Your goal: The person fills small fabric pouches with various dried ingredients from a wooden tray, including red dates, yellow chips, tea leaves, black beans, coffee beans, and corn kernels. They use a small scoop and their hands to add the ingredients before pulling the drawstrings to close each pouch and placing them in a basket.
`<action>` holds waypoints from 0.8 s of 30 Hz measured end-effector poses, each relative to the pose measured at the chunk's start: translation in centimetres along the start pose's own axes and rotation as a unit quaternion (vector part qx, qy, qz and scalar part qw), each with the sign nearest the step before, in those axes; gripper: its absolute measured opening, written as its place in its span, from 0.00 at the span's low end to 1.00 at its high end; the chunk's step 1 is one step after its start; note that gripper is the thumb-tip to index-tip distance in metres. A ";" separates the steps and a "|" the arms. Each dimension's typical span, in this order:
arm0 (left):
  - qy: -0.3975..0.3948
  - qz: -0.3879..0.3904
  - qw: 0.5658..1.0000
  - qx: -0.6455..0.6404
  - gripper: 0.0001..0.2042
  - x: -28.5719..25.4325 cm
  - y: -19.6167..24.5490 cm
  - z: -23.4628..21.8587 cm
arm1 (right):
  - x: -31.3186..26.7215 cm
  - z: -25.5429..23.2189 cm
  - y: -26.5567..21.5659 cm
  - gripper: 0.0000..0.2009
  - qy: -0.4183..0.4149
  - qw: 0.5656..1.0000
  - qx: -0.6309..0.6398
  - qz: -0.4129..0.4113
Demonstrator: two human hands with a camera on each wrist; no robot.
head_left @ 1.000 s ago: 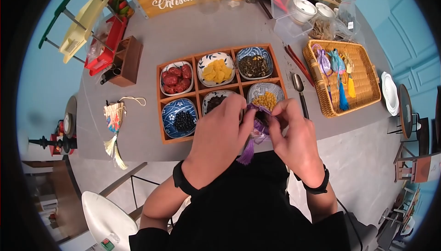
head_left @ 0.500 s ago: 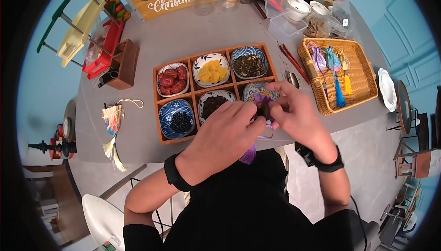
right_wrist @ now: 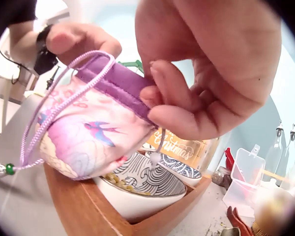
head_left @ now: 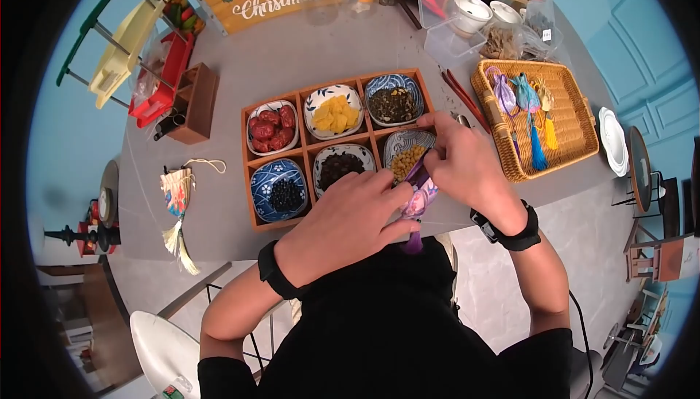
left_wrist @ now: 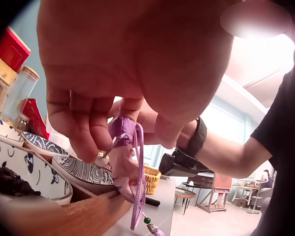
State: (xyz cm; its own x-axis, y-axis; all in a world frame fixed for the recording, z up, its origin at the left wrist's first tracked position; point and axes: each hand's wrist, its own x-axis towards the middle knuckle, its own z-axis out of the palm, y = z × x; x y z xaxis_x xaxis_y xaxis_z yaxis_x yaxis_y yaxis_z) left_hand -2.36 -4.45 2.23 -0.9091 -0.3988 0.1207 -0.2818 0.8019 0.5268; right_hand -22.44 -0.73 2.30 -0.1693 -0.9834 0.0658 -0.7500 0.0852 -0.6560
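A pink and lilac drawstring pouch (right_wrist: pixel 88 128) with a bird print and a purple neck hangs between my two hands, over the front right corner of the wooden tray. My left hand (head_left: pixel 343 217) pinches one side of its mouth. On the opposite side my right hand (head_left: pixel 474 169) holds the purple edge between thumb and fingers, so the neck is stretched between them. A looped lilac cord (left_wrist: pixel 138 182) with a green bead hangs from the pouch, and its purple tassel (head_left: pixel 413 242) shows below. Just behind the pouch sits a bowl of yellow beans (head_left: pixel 405 158).
The divided wooden tray (head_left: pixel 248 198) holds bowls of red dates (head_left: pixel 272 128), yellow pieces (head_left: pixel 334 114), dried leaves (head_left: pixel 392 105), dark pieces (head_left: pixel 341 167) and black beans (head_left: pixel 286 195). A wicker basket (head_left: pixel 576 125) with tasselled pouches stands right; another pouch (head_left: pixel 176 193) lies left.
The right hand has moved up the table, away from the body. The pouch, bunched up before, now stretches between the hands, and its tassel has shifted to the right.
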 end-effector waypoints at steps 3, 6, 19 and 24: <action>0.018 0.013 1.000 0.019 0.13 0.5 0.1 0.1 | -0.1 0.5 -0.2 0.17 0.024 1.000 -0.012 -0.009; 0.016 0.004 1.000 0.013 0.10 0.9 0.1 -0.5 | -0.2 0.4 -0.5 0.17 0.046 0.999 0.009 0.001; 0.039 0.004 0.990 -0.133 0.06 1.9 -2.4 -3.8 | -4.8 1.5 2.7 0.26 -0.025 0.938 0.337 0.073; 0.014 -0.017 0.986 -0.163 0.06 2.7 -2.4 -5.0 | -4.4 2.3 1.4 0.15 -0.068 0.854 0.490 0.164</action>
State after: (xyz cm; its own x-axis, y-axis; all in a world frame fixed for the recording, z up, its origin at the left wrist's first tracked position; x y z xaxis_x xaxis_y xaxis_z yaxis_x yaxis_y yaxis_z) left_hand -2.59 -9.68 5.46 -0.8904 -0.4393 0.1194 -0.1944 0.6041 0.7728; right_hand -21.27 3.32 -0.68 -0.1426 -0.9474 -0.2866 0.2294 0.2500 -0.9407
